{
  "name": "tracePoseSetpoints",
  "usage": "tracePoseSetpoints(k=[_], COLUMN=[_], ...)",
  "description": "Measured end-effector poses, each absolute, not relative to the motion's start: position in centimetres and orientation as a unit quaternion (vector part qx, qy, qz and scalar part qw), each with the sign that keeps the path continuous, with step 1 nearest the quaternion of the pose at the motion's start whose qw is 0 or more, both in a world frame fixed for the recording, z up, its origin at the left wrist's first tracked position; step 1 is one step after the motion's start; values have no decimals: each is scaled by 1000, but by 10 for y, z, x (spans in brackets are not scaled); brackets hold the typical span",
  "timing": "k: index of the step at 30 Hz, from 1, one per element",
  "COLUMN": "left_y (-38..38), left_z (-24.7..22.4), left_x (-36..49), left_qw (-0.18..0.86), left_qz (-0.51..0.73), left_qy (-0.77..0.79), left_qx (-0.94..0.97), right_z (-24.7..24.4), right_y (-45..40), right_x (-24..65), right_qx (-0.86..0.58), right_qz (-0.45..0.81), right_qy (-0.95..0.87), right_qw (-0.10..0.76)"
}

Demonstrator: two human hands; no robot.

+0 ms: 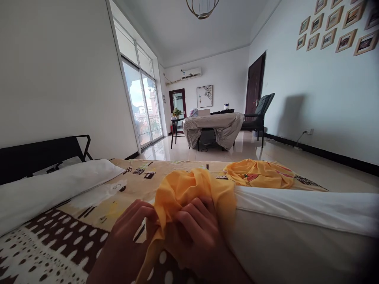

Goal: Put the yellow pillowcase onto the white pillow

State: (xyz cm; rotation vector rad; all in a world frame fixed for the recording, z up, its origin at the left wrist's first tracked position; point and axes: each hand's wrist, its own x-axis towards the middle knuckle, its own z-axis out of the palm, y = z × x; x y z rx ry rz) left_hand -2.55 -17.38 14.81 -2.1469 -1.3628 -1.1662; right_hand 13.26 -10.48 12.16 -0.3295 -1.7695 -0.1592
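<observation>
A: How are your left hand (pixel 132 225) and right hand (pixel 199 228) placed, lower centre?
B: Fingers pinched on the yellow cloth (pixel 189 187), which rises beyond them; your right is nearer the white pillow (pixel 296 232), its long axis running toward the right edge.
A: The cloth's appearance?
B: Thin, bunched, softly creased, meeting the pillow's left end; farther off, right of centre, a second yellow cloth (pixel 263 173) lies crumpled.

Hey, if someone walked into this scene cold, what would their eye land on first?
Probably the bright yellow cloth near the lower middle, bunched in the left hand and right hand above a patterned sheet. A second yellow cloth lies beyond it, to the right. Then the framed pictures clustered high on the right-hand wall.
</observation>
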Motion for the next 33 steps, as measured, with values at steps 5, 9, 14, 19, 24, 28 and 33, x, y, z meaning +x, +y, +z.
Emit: tracePoseSetpoints(k=[5,9,14,19,24,28,33], left_y=[-170,-165,-164,-170,-170,-169,-168], left_z=[143,143,145,145,144,143,143], left_x=[-30,-36,-37,-34,-37,-40,-40], left_qw=[167,165,108,92,119,134,111], left_qz=[-404,-425,-456,-465,-467,-469,-472], left_qy=[-512,-522,-556,-565,-548,-543,-516], left_qx=[-739,-721,-687,-675,-684,-684,-706], right_z=[121,123,122,122,122,120,113], right_y=[-104,-105,-105,-106,-104,-103,-102], right_x=[132,132,134,135,136,135,131], right_qx=[-140,-148,-145,-180,-175,-156,-142], right_qz=[-63,-68,-35,-48,-56,-25,12], right_qy=[-757,-743,-747,-755,-766,-740,-670], right_qw=[635,650,648,629,615,654,729])
